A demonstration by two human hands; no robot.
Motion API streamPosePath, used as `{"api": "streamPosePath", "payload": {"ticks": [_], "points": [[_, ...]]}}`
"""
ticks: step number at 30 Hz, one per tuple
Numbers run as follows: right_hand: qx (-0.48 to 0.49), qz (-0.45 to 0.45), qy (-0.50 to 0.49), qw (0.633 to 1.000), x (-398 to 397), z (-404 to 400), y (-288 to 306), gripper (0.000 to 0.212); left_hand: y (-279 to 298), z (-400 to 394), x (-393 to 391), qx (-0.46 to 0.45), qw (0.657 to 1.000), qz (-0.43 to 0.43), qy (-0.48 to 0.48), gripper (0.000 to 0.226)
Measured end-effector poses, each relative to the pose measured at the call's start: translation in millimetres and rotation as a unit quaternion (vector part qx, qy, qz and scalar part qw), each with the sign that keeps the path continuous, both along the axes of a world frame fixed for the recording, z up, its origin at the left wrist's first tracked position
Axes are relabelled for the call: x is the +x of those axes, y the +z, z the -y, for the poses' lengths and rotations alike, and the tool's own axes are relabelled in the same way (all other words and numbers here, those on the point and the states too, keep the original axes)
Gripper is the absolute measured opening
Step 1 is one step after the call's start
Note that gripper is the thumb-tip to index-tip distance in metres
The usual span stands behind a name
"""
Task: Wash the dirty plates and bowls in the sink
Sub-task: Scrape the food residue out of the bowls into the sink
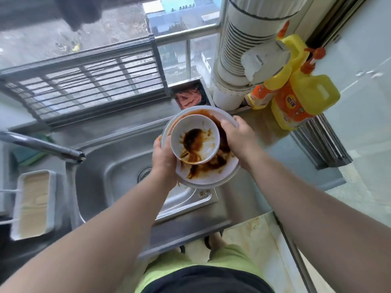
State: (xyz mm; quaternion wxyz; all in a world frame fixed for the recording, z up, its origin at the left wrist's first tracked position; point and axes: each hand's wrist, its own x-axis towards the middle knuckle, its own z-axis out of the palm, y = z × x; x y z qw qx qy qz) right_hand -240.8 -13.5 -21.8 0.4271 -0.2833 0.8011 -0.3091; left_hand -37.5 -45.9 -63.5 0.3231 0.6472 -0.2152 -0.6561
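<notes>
Both hands hold a stack of dirty dishes above the right part of the steel sink (118,176). The left hand (164,157) grips the near-left rim of the white plate (211,176), its fingers curled under the edge. The right hand (238,137) grips the far-right rim, thumb on top and fingers wrapped round the edge. The plate is smeared with dark brown sauce, and a second rim shows just beneath it, so more than one plate may be stacked; how many cannot be told. A small white bowl (195,140) sits upright on the plate, stained with the same brown sauce pooled in its middle.

The faucet (42,148) reaches in from the left, its spout over the basin, well apart from the dishes. A dish rack (84,81) stands behind the sink by the window. On the worktop (317,166) to the right stand two yellow detergent bottles (302,100) beside a white pipe (243,49). A white tray (33,205) lies left of the sink.
</notes>
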Motion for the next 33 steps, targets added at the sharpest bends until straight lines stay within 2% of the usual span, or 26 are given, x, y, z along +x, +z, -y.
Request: {"api": "streamPosePath", "payload": {"ticks": [3, 8, 13, 16, 20, 22, 25, 27, 30, 33], "points": [[0.005, 0.027, 0.018, 0.999, 63.4, 10.6, -10.0, 0.067, -4.0, 6.7, 64.9, -0.002, 1.000, 0.012, 0.022, 0.052], [0.052, 0.040, 0.053, 0.996, 153.7, 25.8, -55.8, 0.064, -43.5, 9.9, 161.9, 0.010, 0.997, 0.048, 0.053, 0.033], [0.103, 0.054, 0.083, 0.990, 204.5, 40.2, -115.4, 0.063, -95.2, 9.8, 213.8, 0.043, 0.994, 0.092, 0.049, 0.045], [0.142, 0.073, 0.094, 0.983, 220.0, 48.9, -148.8, 0.078, -122.8, 14.8, 225.6, 0.083, 0.993, 0.077, 0.045, 0.059], [0.171, 0.092, 0.120, 0.974, 232.4, 57.7, -179.0, 0.079, -153.9, 20.0, 238.2, 0.123, 0.990, 0.061, 0.030, 0.082], [0.179, 0.093, 0.132, 0.971, 237.0, 58.7, -192.4, 0.088, -164.1, 19.7, 243.0, 0.133, 0.988, 0.072, 0.026, 0.091], [0.179, 0.088, 0.140, 0.970, 239.8, 57.6, -206.7, 0.079, -169.9, 15.7, 243.6, 0.139, 0.987, 0.078, 0.011, 0.101], [0.180, 0.088, 0.142, 0.969, 240.5, 57.2, -208.9, 0.069, -173.6, 12.1, 243.6, 0.141, 0.987, 0.078, 0.012, 0.103], [0.180, 0.103, 0.144, 0.968, 240.3, 58.3, -208.0, 0.080, -172.4, 8.5, 243.5, 0.149, 0.985, 0.085, -0.008, 0.105], [0.184, 0.105, 0.168, 0.963, 236.0, 57.0, -200.5, 0.078, -163.1, 10.3, 248.1, 0.169, 0.979, 0.102, -0.041, 0.099]]}}
